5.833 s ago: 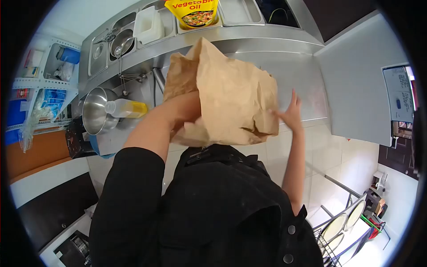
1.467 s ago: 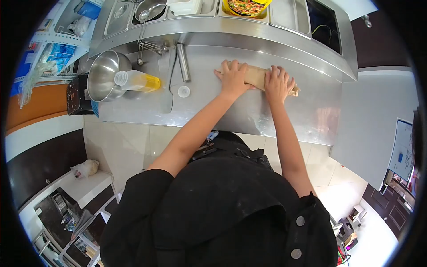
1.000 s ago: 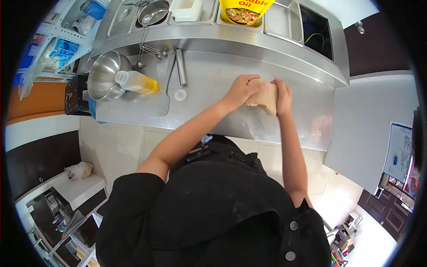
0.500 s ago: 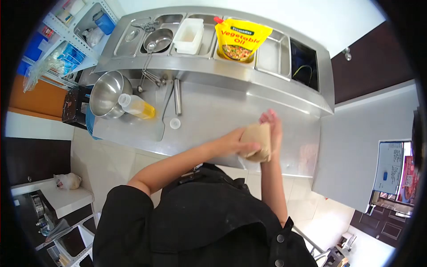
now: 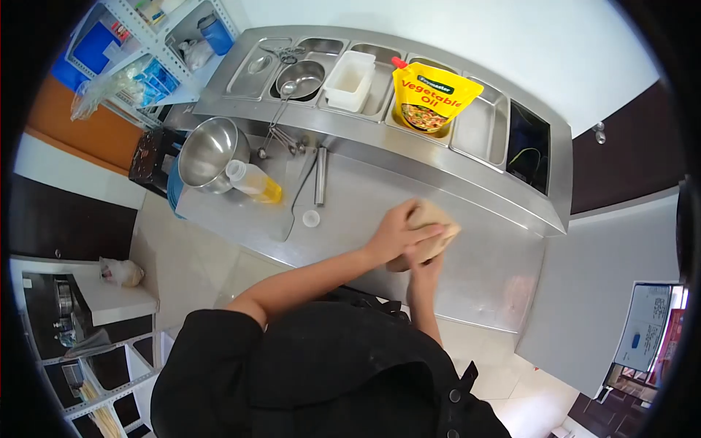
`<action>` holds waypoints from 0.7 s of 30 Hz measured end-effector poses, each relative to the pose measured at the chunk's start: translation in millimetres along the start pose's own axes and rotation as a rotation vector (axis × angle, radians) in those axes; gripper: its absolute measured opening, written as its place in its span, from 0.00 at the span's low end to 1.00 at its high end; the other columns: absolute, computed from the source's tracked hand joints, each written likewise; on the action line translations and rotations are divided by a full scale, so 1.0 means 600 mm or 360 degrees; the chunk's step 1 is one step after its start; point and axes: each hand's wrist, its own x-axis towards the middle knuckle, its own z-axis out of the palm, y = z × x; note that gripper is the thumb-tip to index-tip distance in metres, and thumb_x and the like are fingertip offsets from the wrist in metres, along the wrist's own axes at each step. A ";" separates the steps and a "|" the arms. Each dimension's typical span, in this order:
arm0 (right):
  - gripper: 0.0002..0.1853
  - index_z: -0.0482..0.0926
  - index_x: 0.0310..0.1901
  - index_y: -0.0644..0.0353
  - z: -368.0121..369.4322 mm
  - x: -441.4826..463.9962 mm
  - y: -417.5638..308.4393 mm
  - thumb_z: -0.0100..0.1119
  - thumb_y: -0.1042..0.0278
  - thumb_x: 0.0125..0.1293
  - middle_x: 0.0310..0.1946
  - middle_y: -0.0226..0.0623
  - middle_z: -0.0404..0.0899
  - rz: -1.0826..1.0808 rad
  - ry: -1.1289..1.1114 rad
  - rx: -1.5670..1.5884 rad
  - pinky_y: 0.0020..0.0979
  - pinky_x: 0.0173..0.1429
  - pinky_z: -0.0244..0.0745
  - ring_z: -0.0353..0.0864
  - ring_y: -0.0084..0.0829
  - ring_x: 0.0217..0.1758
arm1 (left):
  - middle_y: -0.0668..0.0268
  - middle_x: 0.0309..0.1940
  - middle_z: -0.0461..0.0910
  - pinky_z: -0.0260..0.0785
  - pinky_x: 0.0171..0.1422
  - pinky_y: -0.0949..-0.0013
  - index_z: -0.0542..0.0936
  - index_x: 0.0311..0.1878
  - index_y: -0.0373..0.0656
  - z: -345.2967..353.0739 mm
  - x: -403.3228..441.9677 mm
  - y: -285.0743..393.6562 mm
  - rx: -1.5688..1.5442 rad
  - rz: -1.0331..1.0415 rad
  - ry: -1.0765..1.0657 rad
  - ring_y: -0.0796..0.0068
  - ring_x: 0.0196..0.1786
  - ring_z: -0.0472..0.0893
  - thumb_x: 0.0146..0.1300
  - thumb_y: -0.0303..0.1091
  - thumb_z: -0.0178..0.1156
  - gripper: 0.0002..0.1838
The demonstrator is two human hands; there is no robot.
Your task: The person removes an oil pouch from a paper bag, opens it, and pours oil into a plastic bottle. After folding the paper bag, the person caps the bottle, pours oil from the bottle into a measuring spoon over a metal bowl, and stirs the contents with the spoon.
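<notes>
A tan, folded-looking bundle (image 5: 432, 216) is held above the front of the steel counter. Whether it is dough or wrapped in paper, I cannot tell. My left hand (image 5: 394, 235) grips its left side, fingers lying across the front. From below, my right hand (image 5: 425, 269) closes on the lower part, partly hidden by the left fingers and the bundle. To the left, a clear bottle of yellow liquid (image 5: 255, 182) lies tilted against a steel bowl (image 5: 212, 155). A small white cap (image 5: 311, 218) rests near a long spatula (image 5: 293, 208) and a metal rolling pin (image 5: 320, 177).
Along the back, a yellow vegetable oil pouch (image 5: 431, 98) stands among steel pans, beside a white plastic container (image 5: 350, 82) and a small steel bowl (image 5: 300, 79). Measuring spoons (image 5: 281, 137) lie on the counter (image 5: 482, 270). A shelf unit (image 5: 164, 44) stands at the left.
My right hand has moved from the bundle's right side to beneath it. The bundle is turned and tilted differently between my hands. The whole view has rotated and shifted.
</notes>
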 end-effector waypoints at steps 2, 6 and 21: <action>0.35 0.69 0.57 0.67 -0.013 0.060 -0.034 0.72 0.60 0.50 0.46 0.44 0.77 -0.0057 0.0082 0.0079 0.29 0.51 0.71 0.76 0.32 0.45 | 0.63 0.34 0.78 0.67 0.43 0.71 0.74 0.44 0.38 0.022 0.040 0.015 -0.0108 0.0132 0.0066 0.73 0.35 0.74 0.58 0.41 0.64 0.17; 0.23 0.76 0.48 0.67 -0.042 0.251 -0.117 0.70 0.62 0.54 0.38 0.42 0.80 -0.0507 0.0463 0.0113 0.25 0.38 0.77 0.81 0.29 0.34 | 0.62 0.38 0.77 0.67 0.43 0.71 0.74 0.47 0.41 0.009 0.073 0.037 -0.0396 0.0202 0.0018 0.72 0.36 0.74 0.64 0.39 0.55 0.14; 0.50 0.72 0.50 0.77 -0.125 0.833 -0.074 0.44 0.24 0.55 0.45 0.55 0.79 -0.0683 0.0642 -0.1798 0.37 0.52 0.73 0.79 0.51 0.46 | 0.67 0.37 0.80 0.66 0.46 0.74 0.78 0.47 0.42 -0.262 -0.224 0.138 0.0213 -0.0116 -0.0137 0.77 0.39 0.75 0.66 0.37 0.53 0.12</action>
